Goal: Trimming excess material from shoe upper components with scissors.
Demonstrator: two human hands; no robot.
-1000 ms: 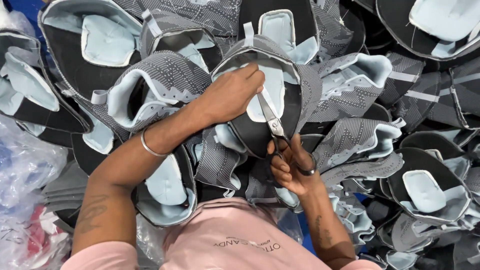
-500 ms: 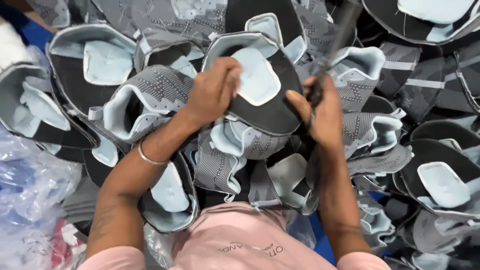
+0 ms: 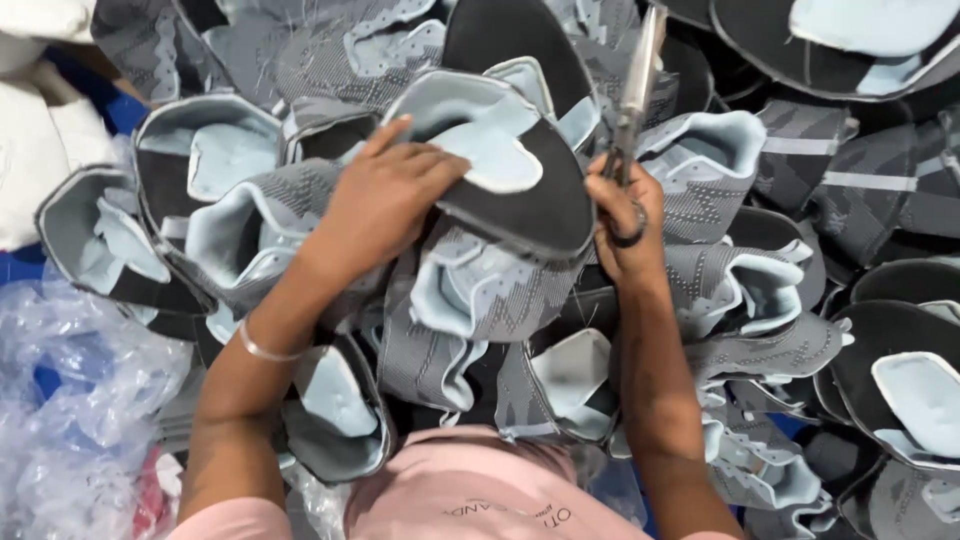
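My left hand (image 3: 385,200) grips a shoe upper (image 3: 510,170) with a black outer, a pale blue lining and a pale blue tongue patch, held up over the heap. My right hand (image 3: 625,225) holds a pair of metal scissors (image 3: 635,95) by the black handles, blades closed and pointing up and away, just right of the held upper. A thin bangle sits on my left wrist. I wear a pink shirt at the bottom of the view.
A large heap of grey knit and black shoe uppers (image 3: 760,290) with pale blue linings fills the area around both hands. Crumpled clear plastic bags (image 3: 70,400) lie at the lower left. White material (image 3: 40,150) sits at the upper left.
The scissors went from cutting at the upper's lower edge to pointing upward on its right. My right hand rose beside the upper. My left hand kept its hold and turned the upper.
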